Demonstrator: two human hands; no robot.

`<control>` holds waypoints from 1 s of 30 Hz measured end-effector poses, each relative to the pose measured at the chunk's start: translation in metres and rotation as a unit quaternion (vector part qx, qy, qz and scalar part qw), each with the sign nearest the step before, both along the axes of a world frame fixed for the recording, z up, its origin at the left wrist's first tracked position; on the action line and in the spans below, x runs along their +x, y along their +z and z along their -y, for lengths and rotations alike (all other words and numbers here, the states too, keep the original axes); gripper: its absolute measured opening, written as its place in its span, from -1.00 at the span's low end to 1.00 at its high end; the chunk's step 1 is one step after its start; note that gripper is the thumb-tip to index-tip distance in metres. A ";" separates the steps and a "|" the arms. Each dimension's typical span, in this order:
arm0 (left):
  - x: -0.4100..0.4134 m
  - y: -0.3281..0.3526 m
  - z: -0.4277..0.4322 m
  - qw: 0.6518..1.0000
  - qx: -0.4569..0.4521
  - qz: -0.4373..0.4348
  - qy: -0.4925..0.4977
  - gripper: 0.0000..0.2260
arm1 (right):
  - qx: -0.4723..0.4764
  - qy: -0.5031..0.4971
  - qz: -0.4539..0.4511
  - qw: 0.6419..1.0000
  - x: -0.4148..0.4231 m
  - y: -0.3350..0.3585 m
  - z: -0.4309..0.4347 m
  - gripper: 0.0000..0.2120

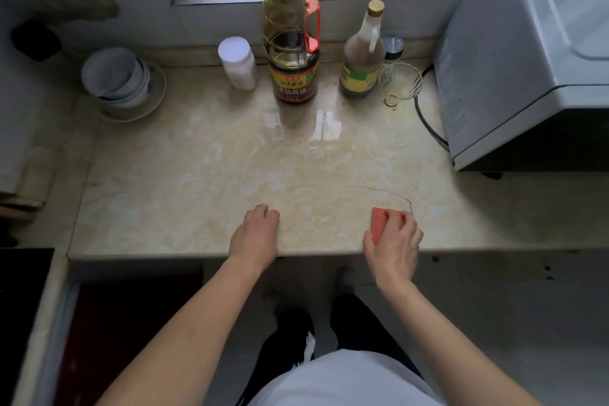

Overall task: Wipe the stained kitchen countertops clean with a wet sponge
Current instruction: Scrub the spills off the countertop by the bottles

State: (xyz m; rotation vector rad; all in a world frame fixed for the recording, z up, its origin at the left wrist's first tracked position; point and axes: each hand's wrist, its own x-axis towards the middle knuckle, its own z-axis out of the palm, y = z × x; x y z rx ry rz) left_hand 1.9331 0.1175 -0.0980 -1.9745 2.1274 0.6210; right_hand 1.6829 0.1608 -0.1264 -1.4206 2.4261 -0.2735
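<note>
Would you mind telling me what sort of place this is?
Most likely a home kitchen: a soy sauce bottle and stacked bowls stand on a stone-look countertop beside a white appliance, and the right hand grips a sponge.

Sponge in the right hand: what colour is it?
The rectangular foam sponge is pinkish red, clearest in the head view.
</note>
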 end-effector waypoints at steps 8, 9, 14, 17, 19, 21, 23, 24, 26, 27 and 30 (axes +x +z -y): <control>0.002 0.000 -0.003 1.000 -0.001 -0.014 -0.005 -0.65 | 0.000 0.069 0.105 0.992 0.034 0.007 -0.006 -0.44; 0.000 0.001 -0.002 1.000 -0.002 -0.019 -0.007 -0.65 | -0.005 0.067 0.116 0.991 0.033 0.008 -0.006 -0.46; -0.023 0.007 0.005 0.998 -0.002 -0.058 -0.016 -0.59 | -0.012 0.016 0.084 0.996 0.009 0.008 -0.009 -0.58; -0.044 0.009 0.006 0.995 -0.013 -0.098 -0.034 -0.58 | 0.001 0.023 0.140 0.990 -0.001 0.006 -0.010 -0.62; -0.061 0.011 0.005 0.990 -0.021 -0.128 -0.057 -0.59 | 0.005 0.027 0.153 0.988 -0.001 0.004 -0.008 -0.60; -0.076 0.013 0.003 0.985 -0.022 -0.152 -0.075 -0.59 | 0.002 0.035 0.172 0.984 0.002 0.003 -0.006 -0.59; -0.088 0.013 0.002 0.982 -0.023 -0.166 -0.091 -0.58 | 0.002 0.068 0.203 0.977 0.006 0.004 -0.004 -0.58; -0.093 0.012 0.001 0.981 -0.022 -0.165 -0.100 -0.58 | 0.004 0.084 0.214 0.973 0.005 0.005 -0.003 -0.59; -0.100 0.009 0.000 0.981 -0.016 -0.146 -0.123 -0.54 | 0.002 0.089 0.221 0.971 -0.002 0.006 0.001 -0.63; -0.102 0.008 -0.001 0.982 -0.015 -0.133 -0.136 -0.52 | 0.000 0.079 0.220 0.972 -0.008 0.007 0.002 -0.65; -0.110 0.005 0.001 0.980 -0.029 -0.096 -0.172 -0.45 | -0.007 0.035 0.202 0.979 -0.032 0.007 0.008 -0.64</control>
